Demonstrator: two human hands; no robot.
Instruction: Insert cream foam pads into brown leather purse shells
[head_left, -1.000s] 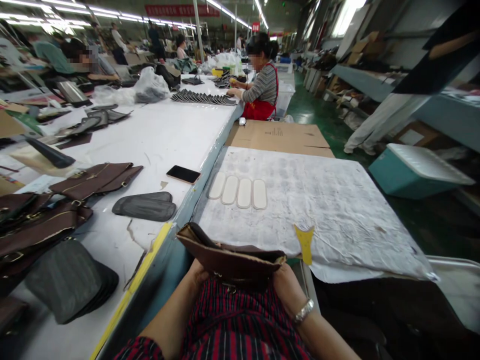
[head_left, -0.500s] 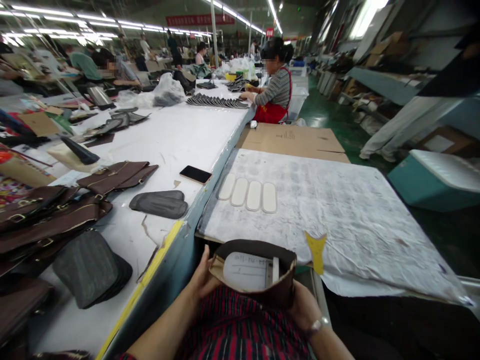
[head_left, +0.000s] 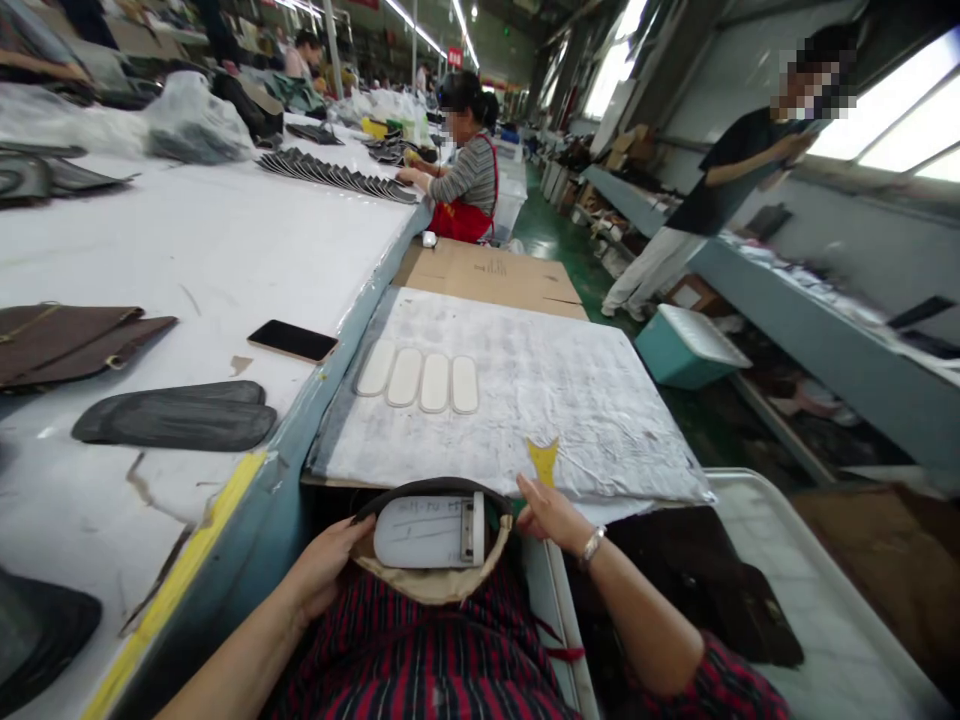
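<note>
An open-topped bag body (head_left: 435, 590), with a dark rim and beige lining, rests at my lap with its mouth facing up. Inside it sits a white round-ended plate (head_left: 420, 535) with pen marks and a metal-edged strip at its right end. My left hand (head_left: 326, 565) grips the left side of the bag body, fingers around its edge. Off the right rim, my right hand (head_left: 555, 515) is raised with fingers extended and nothing visible in it. Just beyond those fingertips lies a yellow fork-ended piece (head_left: 543, 462) at the board's near edge.
Several white oval pieces (head_left: 435, 382) lie on the white-covered board (head_left: 570, 390). On the left table are a phone (head_left: 292, 341), dark oval pieces (head_left: 180, 415) and a brown bag (head_left: 75, 340). A tray (head_left: 847, 620) holds dark leather at right. A co-worker (head_left: 469, 170) sits ahead.
My right hand has let go of the bag's right side and moved up toward the yellow piece. The bag mouth has turned to face up more. My view has swung right.
</note>
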